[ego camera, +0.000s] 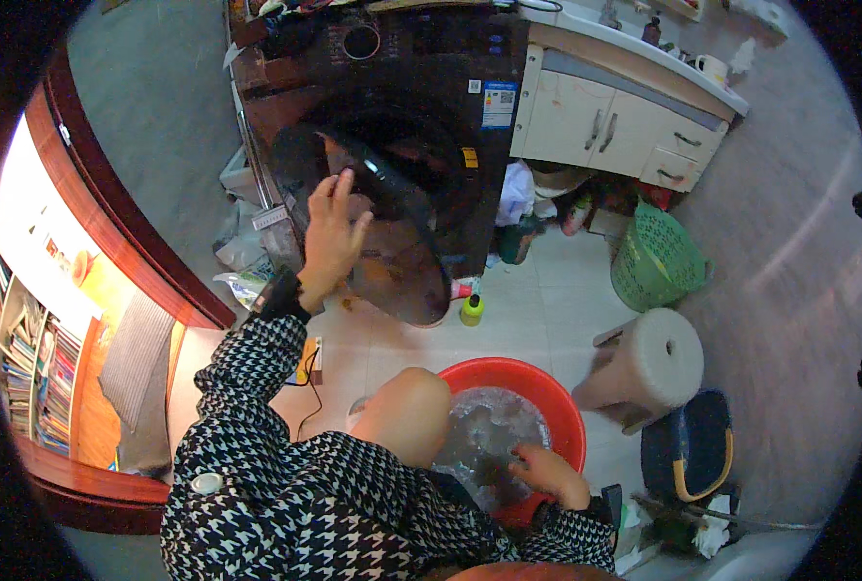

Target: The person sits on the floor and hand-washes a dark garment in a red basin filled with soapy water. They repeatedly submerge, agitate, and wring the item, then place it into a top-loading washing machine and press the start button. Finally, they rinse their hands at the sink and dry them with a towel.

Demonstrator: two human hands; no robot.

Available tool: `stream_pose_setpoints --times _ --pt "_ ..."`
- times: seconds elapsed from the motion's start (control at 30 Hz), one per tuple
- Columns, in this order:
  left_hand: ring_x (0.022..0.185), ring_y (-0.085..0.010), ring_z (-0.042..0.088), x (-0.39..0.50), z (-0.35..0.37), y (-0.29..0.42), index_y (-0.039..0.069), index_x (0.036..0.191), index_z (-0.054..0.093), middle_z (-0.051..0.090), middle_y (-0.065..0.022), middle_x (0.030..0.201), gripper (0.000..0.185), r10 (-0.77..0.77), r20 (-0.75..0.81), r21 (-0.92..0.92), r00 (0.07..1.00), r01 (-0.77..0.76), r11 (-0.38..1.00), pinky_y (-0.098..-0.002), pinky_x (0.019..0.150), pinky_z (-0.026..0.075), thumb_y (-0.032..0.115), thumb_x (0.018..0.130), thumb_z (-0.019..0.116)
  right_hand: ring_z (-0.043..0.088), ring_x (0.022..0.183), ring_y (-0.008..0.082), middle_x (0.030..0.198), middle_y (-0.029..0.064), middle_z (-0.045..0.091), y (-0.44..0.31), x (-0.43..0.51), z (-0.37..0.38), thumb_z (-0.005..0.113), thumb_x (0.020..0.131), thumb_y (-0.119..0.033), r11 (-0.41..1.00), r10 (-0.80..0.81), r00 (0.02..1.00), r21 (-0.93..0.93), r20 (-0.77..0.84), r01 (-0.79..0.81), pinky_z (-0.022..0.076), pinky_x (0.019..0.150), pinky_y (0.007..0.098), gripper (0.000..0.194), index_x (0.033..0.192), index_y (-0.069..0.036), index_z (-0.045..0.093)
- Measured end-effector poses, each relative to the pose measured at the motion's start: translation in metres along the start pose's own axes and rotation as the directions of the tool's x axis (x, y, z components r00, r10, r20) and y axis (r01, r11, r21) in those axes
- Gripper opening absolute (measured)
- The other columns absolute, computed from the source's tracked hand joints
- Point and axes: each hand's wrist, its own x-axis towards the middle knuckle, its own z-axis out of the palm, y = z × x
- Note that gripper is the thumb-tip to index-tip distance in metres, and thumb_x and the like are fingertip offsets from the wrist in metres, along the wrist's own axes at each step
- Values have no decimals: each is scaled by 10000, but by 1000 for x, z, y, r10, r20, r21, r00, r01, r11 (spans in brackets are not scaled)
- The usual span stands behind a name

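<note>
My left hand [334,229] is raised with its fingers apart, at the round door [402,269] of a dark front-loading washing machine [431,65]. That door stands ajar, swung out towards me. Lower down, my right hand [543,468] reaches over a red plastic basin [573,428] of cloudy, sudsy water [500,421]. Its fingertips are at a dark patch in the water; whether they hold something there cannot be told. My bare knee [409,414] is beside the basin's left edge.
A yellow-green bottle [472,311] stands on the tiles before the machine. To the right are a ribbed plastic stool [667,363], a green perforated basket [652,269] and a dark blue bucket [663,450]. A white cabinet [576,109] stands behind. A black cable [313,407] lies left of my knee.
</note>
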Motion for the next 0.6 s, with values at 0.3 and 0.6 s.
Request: stream_pose_setpoints --times 0.3,0.6 --pt "1247 -389 347 37 135 -30 213 1405 356 323 -168 1391 755 218 132 135 967 -236 962 -521 1042 310 68 725 649 583 987 405 1071 234 610 9 57 -23 511 902 -349 999 40 999 -27 30 -39 465 858 486 404 1153 -36 558" --pt "1351 -347 250 66 226 -92 243 1454 265 198 -113 1510 790 198 326 388 925 -321 864 -551 1077 243 61 763 604 568 1022 406 1114 235 593 13 100 -35 522 900 -301 998 -30 999 53 -29 31 452 891 475 384 1169 -29 558"
